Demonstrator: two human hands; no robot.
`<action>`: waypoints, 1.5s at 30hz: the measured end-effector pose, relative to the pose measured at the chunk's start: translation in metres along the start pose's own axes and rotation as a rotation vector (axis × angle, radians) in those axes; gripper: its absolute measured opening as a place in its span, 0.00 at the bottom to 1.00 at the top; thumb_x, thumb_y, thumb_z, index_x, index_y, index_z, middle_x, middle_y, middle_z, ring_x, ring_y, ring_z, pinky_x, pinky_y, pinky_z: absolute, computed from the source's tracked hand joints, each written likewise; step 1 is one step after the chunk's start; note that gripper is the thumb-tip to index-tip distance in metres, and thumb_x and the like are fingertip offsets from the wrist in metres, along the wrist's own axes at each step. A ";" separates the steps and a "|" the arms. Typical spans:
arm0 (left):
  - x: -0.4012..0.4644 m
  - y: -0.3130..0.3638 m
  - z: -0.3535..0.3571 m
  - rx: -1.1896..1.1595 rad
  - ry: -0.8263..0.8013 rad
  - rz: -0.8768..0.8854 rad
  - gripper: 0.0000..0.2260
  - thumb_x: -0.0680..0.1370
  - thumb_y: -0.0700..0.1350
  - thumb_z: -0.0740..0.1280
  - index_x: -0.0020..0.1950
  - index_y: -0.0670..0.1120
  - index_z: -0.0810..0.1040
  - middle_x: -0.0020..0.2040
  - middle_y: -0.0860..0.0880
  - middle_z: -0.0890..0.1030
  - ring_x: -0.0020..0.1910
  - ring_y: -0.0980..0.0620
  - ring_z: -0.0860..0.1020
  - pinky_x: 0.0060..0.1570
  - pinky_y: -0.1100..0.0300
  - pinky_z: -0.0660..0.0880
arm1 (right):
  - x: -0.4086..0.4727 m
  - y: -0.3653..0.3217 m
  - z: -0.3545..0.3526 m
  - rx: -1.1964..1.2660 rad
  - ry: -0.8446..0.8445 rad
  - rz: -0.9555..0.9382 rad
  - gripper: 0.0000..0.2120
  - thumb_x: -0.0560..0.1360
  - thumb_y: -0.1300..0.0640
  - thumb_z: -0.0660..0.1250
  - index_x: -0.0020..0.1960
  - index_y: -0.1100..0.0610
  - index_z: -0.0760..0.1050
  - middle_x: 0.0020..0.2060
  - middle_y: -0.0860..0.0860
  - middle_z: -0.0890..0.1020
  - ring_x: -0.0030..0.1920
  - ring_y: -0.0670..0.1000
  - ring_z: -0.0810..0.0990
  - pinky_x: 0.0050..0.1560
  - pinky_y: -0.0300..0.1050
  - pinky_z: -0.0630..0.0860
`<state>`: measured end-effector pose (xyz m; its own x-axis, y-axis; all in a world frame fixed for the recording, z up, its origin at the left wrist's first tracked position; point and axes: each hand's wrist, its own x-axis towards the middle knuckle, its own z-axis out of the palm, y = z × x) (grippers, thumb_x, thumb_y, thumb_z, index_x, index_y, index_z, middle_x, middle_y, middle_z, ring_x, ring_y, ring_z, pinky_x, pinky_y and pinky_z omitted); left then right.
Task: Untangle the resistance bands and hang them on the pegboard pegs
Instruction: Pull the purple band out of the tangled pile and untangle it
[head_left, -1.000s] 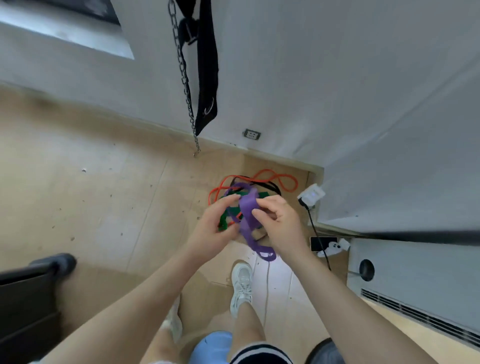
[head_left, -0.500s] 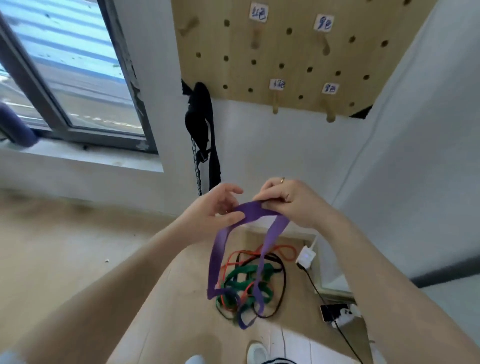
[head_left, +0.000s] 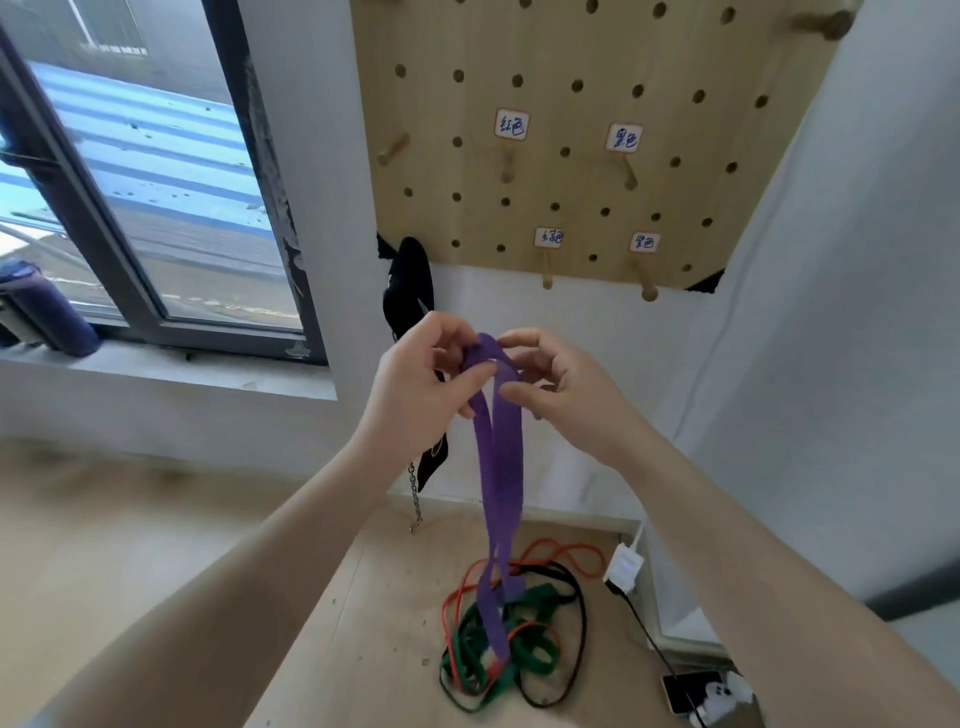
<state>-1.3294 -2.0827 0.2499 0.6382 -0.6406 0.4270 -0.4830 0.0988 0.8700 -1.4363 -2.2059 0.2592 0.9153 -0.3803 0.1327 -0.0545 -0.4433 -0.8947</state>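
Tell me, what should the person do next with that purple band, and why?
Probably lift the purple band up toward a bare peg on the pegboard. Both hands, left and right, pinch its top loop, it hangs straight, and its lower end seems clear of the pile.

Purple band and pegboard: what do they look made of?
Purple band: looks like matte rubber or latex; a flat, limp strip that drapes from both hands, left hand and right hand, without creasing. Pegboard: pale unfinished-looking wood, probably plywood, with drilled round holes and dowel-like pegs of similar wood. Grain is too blurred to confirm.
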 end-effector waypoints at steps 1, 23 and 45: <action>-0.001 0.000 -0.002 0.011 -0.037 0.005 0.14 0.71 0.36 0.71 0.43 0.53 0.71 0.34 0.51 0.73 0.29 0.55 0.75 0.27 0.58 0.78 | -0.001 0.001 0.001 0.007 -0.019 -0.015 0.18 0.73 0.64 0.68 0.53 0.43 0.71 0.47 0.45 0.79 0.39 0.46 0.76 0.36 0.36 0.74; -0.051 -0.015 -0.036 -0.254 -0.081 -0.311 0.16 0.73 0.32 0.66 0.53 0.51 0.71 0.45 0.47 0.82 0.42 0.54 0.82 0.40 0.65 0.78 | 0.027 -0.056 0.038 0.678 0.155 -0.149 0.10 0.74 0.66 0.65 0.50 0.54 0.76 0.41 0.50 0.79 0.32 0.41 0.77 0.33 0.33 0.73; -0.085 -0.072 -0.102 0.068 -0.086 -0.363 0.13 0.75 0.32 0.64 0.50 0.50 0.70 0.45 0.51 0.78 0.41 0.61 0.76 0.43 0.66 0.74 | 0.001 0.117 0.122 -0.331 0.179 0.148 0.16 0.77 0.66 0.58 0.61 0.56 0.76 0.53 0.55 0.80 0.54 0.54 0.76 0.53 0.41 0.69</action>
<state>-1.2880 -1.9574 0.1762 0.7239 -0.6864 0.0695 -0.2751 -0.1948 0.9415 -1.3935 -2.1592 0.1026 0.8056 -0.5820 0.1112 -0.3326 -0.5995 -0.7280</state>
